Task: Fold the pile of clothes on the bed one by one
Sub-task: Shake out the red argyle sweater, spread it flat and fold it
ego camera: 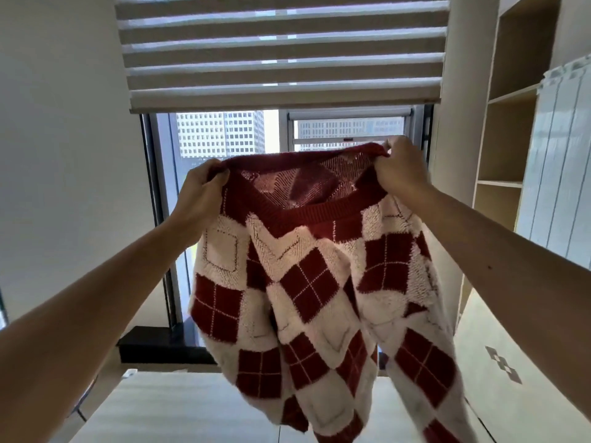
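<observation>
Holding the red-and-cream argyle knit sweater aloft, left hand and right hand clamped on its shoulders; best lowered flat, sleeves untwisted.

Left hand, right hand raised, clenched

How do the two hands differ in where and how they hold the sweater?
The left hand sits lower than the right hand. The left grips the sweater at its left shoulder, the right at its right shoulder by the window frame. Both pinch the red edge, holding it up.
</observation>
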The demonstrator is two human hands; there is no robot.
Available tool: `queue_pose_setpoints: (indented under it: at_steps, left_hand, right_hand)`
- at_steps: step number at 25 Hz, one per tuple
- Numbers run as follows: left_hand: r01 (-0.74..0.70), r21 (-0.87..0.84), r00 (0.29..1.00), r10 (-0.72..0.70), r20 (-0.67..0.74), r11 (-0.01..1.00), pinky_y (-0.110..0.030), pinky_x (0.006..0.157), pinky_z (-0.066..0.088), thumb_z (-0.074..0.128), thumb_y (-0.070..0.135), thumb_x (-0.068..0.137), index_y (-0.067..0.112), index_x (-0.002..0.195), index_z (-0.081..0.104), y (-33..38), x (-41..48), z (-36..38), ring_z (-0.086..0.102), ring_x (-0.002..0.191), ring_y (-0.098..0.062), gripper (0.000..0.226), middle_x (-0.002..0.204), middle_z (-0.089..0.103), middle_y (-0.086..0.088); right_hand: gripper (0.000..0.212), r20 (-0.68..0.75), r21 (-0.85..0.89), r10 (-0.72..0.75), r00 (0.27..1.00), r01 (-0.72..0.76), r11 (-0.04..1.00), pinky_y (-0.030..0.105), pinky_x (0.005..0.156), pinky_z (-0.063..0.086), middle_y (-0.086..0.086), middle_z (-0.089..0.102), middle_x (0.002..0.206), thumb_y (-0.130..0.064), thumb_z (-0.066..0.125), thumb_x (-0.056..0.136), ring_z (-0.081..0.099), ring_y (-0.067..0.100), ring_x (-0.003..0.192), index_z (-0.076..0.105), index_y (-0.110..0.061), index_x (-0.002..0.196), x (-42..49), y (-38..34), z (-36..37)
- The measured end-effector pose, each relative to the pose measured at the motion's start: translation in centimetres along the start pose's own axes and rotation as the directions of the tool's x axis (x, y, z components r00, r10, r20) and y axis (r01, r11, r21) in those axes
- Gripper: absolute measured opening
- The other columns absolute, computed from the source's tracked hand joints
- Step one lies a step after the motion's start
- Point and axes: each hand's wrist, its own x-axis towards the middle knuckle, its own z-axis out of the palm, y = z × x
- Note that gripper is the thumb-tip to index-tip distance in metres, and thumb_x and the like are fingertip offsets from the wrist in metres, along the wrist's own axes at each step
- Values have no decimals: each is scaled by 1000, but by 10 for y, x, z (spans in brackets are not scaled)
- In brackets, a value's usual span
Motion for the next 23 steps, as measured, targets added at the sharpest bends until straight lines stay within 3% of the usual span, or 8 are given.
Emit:
queue_pose_setpoints:
  at_steps: [3,5,8,10,13,18,20,23]
  left_hand:
    - [-1,-20,1000,1,15,1000,-35,77,53,51,14,102,8,93,67,11,-5,13,65,80,-22,20,87,67,-12]
    - [62,51,992,-67,103,997,-28,70,53,58,30,100,9,88,72,18,-10,22,69,70,-18,28,79,72,-4]
    - [159,266,931,-235,281,951,-25,75,59,66,48,92,16,92,78,16,-14,25,76,74,-16,34,83,79,-2]
    - [187,388,898,-317,305,903,-27,74,58,75,43,87,13,96,78,9,-14,24,76,77,-22,32,86,79,-7]
    - [234,338,953,-284,104,911,-33,74,59,68,30,95,16,109,75,-8,-11,16,72,80,-21,21,92,76,-8]
    - [86,204,996,-78,-46,975,-42,96,56,46,22,106,21,116,73,-23,-10,-7,69,101,-21,29,107,74,-1]
    - [-17,301,1000,14,13,953,-36,83,55,47,23,106,17,110,72,-21,-19,-6,68,92,-18,26,97,72,0]
    - [-125,358,973,44,226,925,-26,63,51,63,30,99,11,95,66,-6,-29,-2,69,68,-14,19,79,69,-3]
  right_hand:
    - [18,243,-119,244,939,-221,968,34,67,43,16,61,89,-23,54,92,59,30,79,59,-5,93,-14,42,5]
    - [13,405,14,417,814,-462,887,35,62,46,16,59,85,-17,52,96,57,28,73,57,-6,92,-24,53,10]
    - [15,451,287,406,795,-560,777,36,67,49,13,60,84,-11,48,101,55,23,67,57,-9,89,-27,41,13]
    - [19,485,375,274,831,-481,793,33,70,54,9,65,79,-17,54,101,61,21,64,64,-8,88,-27,21,10]
    - [20,438,272,-57,897,-72,960,21,61,52,3,69,79,-25,65,97,65,14,65,70,-6,98,-27,-2,-7]
    - [8,602,-117,-174,779,302,946,27,64,52,7,69,90,-8,70,90,69,25,86,66,-12,97,-20,23,-15]
    - [8,537,-272,-131,834,318,908,32,66,53,9,68,91,-5,61,91,67,29,87,64,-11,93,-15,44,-9]
    - [9,376,-258,80,923,21,966,40,76,56,12,69,92,-14,57,92,66,30,87,66,-11,95,-7,74,-7]
